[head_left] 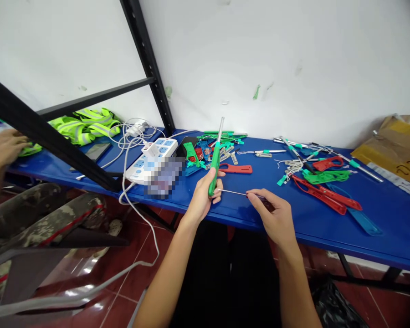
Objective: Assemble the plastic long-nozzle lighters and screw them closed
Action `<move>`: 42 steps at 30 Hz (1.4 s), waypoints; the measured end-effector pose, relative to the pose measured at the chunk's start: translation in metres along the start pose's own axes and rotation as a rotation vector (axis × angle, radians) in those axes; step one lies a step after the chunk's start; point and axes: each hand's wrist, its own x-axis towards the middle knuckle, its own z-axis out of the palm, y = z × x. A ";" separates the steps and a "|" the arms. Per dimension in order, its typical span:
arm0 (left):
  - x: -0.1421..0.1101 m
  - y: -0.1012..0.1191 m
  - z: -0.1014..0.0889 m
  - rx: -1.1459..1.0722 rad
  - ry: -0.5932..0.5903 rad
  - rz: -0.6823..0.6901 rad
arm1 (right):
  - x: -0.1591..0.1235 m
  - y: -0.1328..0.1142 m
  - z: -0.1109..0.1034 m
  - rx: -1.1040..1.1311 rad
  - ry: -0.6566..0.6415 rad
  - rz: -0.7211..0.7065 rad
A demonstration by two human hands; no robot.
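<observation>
My left hand [201, 195] is closed around a green long-necked lighter [214, 171], its metal tube pointing up and away. In my right hand [275, 216] is a thin screwdriver [233, 192], its handle mostly hidden by the fingers. The shaft points left, and its tip is at the lighter's lower end; whether it touches cannot be told. Just beyond my left hand lie a red casing half [237, 169], a green casing piece [191, 154] and small clear parts. To the right are red casing halves [324, 196], a blue one [364, 221] and metal tubes with wires [365, 170].
A white power strip [166, 145] with cables stands left on the blue table [253, 218], beside a blurred-out flat object [164, 177]. A black shelf post [89, 166] rises there. A cardboard box [392, 148] sits far right. Another person's hand [7, 146] is beside yellow reflective vests [85, 125].
</observation>
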 end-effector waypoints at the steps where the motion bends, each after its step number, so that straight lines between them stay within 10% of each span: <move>1: 0.000 0.000 0.000 -0.002 -0.001 -0.002 | 0.000 0.000 0.000 -0.005 0.004 0.000; 42: 0.002 0.000 -0.001 0.039 -0.022 -0.034 | 0.001 0.006 -0.004 0.004 -0.088 0.015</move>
